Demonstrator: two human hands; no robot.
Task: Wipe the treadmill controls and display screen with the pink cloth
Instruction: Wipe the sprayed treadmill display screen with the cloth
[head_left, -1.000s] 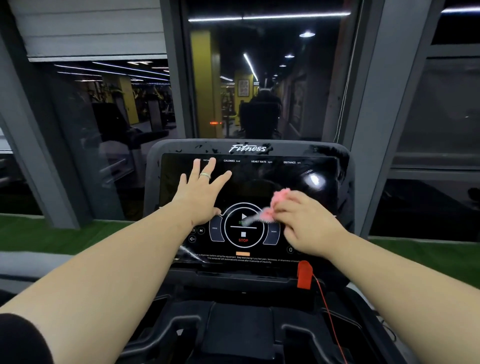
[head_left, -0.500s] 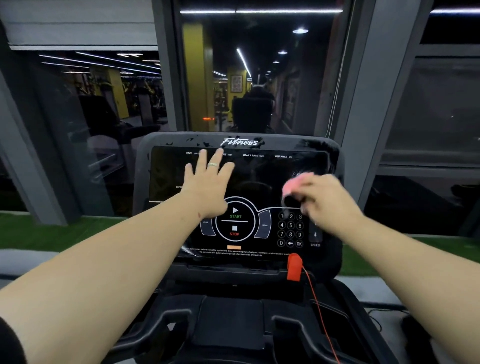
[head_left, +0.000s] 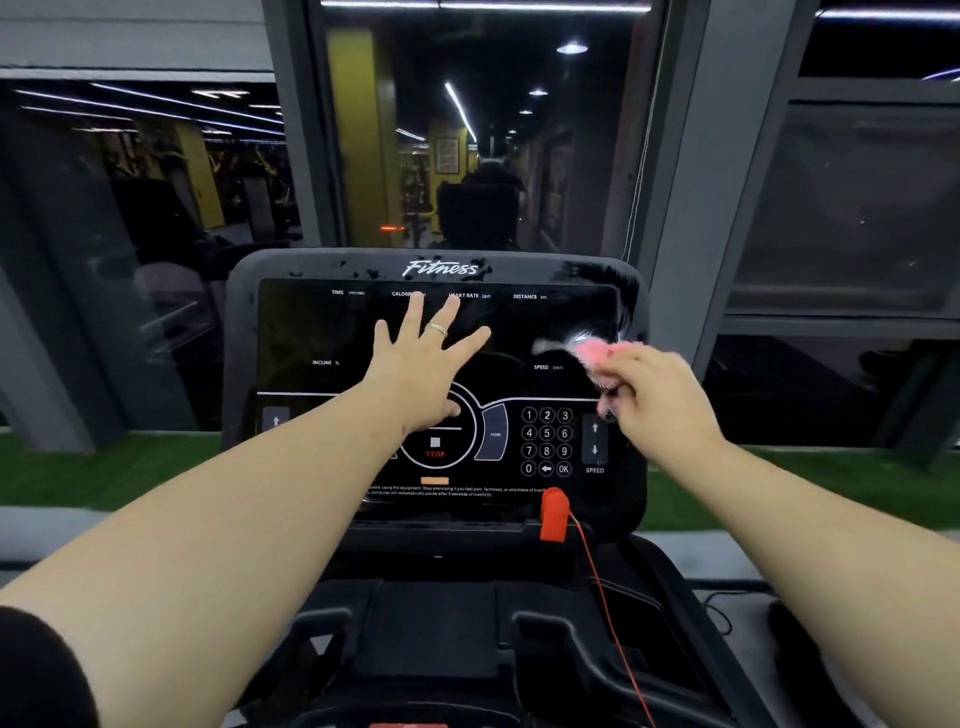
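the right hand (head_left: 657, 397) has its fingers curled around a bunched pink cloth (head_left: 597, 356), which is blurred and sits against the right edge of the treadmill screen (head_left: 322, 332). the number keys (head_left: 546, 441) lie just below that hand. the left hand (head_left: 426, 364) lies spread flat on the screen, fingers straight, well apart from the cloth.
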